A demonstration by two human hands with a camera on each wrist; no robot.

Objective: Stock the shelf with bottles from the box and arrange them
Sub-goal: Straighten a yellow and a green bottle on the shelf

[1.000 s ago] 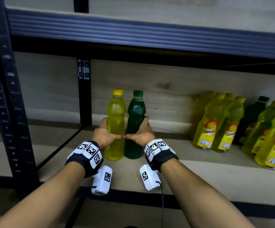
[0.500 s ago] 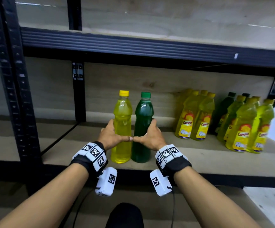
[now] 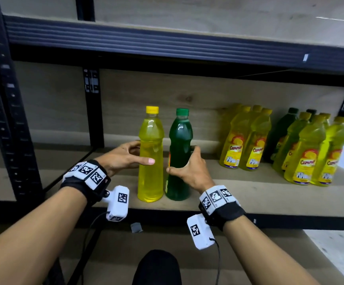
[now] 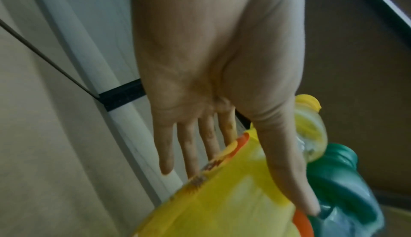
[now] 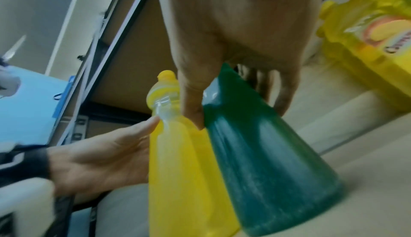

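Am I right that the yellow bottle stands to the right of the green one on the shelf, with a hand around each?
Not quite. In the head view the yellow bottle stands to the left of the green bottle, not the right. The rest holds: both stand on the shelf, the left hand around the yellow one and the right hand around the green one.

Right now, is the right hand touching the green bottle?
Touching. The head view shows the right hand wrapped round the green bottle, thumb in front; the right wrist view shows the thumb pressed against it.
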